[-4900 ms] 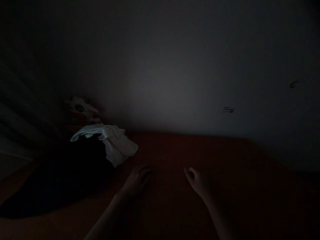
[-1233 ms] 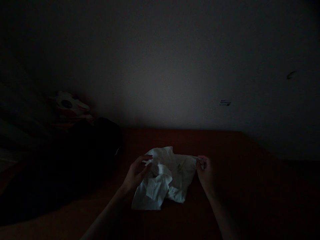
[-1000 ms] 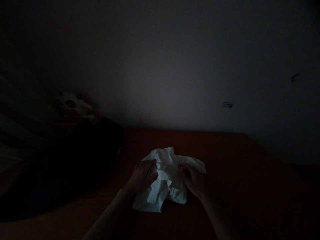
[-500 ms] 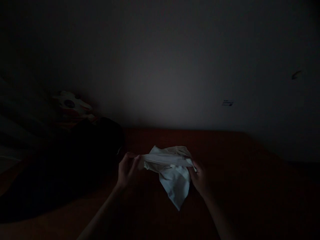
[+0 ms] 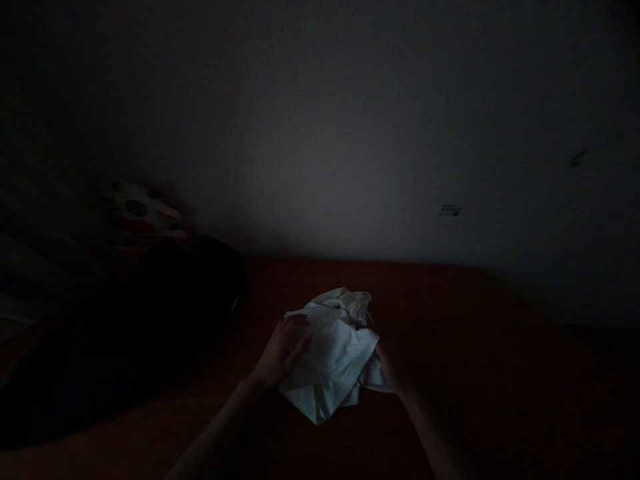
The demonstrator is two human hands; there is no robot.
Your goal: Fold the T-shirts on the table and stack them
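Note:
A crumpled white cloth [image 5: 327,347] lies bunched on the reddish-brown wooden tabletop [image 5: 425,307], with a pointed corner toward me. On its left side rests my left hand [image 5: 283,350], fingers and thumb apart and laid over the fabric. My right hand [image 5: 393,367] grips the cloth's right edge, and a fold covers most of its fingers. A bunched, yellowish part of the cloth sits at its far side.
Dark fabric or a bag [image 5: 165,320] fills the table's left side. Behind it stands a white and red object [image 5: 143,207], too dim to name. A grey wall [image 5: 325,167] with a small label [image 5: 450,211] rises at the back.
The cloth was stretched between both hands; it now lies bunched and spread lower. My left hand has let go of its edge and moved right onto the fabric.

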